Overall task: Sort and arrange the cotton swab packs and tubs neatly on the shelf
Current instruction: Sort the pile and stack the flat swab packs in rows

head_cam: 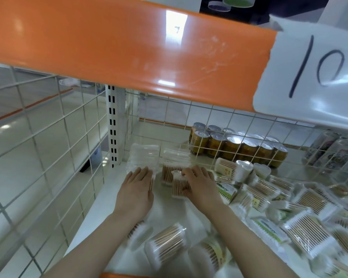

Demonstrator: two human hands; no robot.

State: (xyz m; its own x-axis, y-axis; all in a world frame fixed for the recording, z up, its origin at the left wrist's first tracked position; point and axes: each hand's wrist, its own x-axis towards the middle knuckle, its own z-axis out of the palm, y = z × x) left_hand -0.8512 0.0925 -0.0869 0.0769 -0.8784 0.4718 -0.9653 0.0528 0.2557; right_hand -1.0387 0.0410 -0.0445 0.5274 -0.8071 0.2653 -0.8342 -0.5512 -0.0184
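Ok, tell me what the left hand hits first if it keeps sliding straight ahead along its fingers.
The left hand points toward the back corner. First in line is the stack of clear swab packs its fingertips already seem to touch, with the wire grid back panel behind; depth is hard to judge.

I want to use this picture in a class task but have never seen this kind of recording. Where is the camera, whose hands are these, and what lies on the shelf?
There is one picture, from a camera worn on a person's head, looking down into a white shelf. No machine: two bare hands. The left hand rests flat on a stacked cotton swab pack in the back corner. The right hand rests on a tub of swabs beside it; whether it grips is unclear. Loose unsorted packs lie to the right. Cans stand behind a wire grid.
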